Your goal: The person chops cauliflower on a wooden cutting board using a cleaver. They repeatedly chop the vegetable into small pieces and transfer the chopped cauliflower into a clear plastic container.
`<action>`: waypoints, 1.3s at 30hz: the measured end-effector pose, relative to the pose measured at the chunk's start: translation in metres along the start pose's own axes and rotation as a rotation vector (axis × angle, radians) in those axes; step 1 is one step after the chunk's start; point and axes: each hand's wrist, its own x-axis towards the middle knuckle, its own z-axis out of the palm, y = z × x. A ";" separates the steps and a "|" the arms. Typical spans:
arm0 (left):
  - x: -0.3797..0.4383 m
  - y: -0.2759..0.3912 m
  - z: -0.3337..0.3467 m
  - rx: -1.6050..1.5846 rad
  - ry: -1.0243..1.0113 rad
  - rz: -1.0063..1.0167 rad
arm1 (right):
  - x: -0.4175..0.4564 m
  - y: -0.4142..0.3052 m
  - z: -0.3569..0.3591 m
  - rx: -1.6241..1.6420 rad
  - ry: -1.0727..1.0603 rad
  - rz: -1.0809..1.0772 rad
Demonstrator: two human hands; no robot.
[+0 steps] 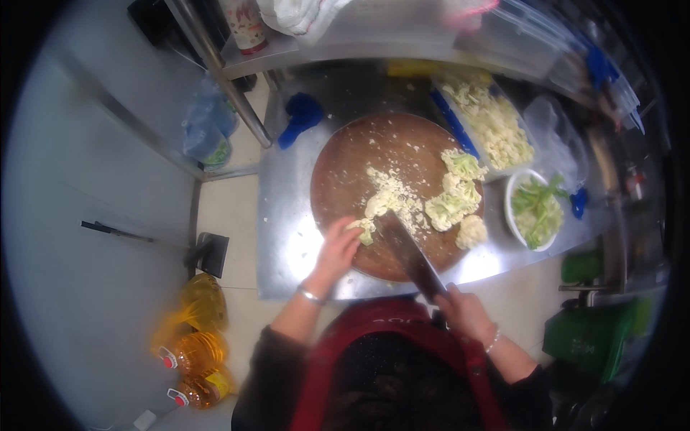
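On a round wooden chopping board (345, 161) lie cauliflower crumbs and florets. My right hand (464, 311) grips the handle of a cleaver (411, 257), whose blade points up and left across the board. At the board's lower left, the fingertips of my left hand (338, 249) hold a small cauliflower piece (366, 231), just left of the blade. A cut floret (381, 202) sits above the blade tip among the crumbs. Larger cauliflower chunks (453, 207) rest along the board's right side, with a rounder floret (471, 232) at its edge.
A clear plastic bin (531, 164) of cut cauliflower stands behind the board at right, near a white bowl (509, 215) of green leaves. A blue cloth-like item (303, 112) lies on the metal table (280, 215). A shelf (345, 56) overhangs the back. Oil bottles (202, 353) stand on the floor.
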 end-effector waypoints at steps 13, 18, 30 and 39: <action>0.000 -0.003 0.013 0.054 0.200 -0.099 | 0.022 -0.018 0.010 -0.188 -0.135 0.046; -0.001 -0.002 0.013 0.006 0.206 -0.112 | 0.043 -0.015 0.009 -0.154 -0.221 0.121; -0.002 -0.004 0.015 0.005 0.246 -0.121 | 0.020 -0.030 -0.005 -0.206 -0.021 -0.034; 0.002 -0.005 0.014 -0.005 0.230 -0.108 | 0.025 -0.030 0.001 -0.434 -0.061 -0.100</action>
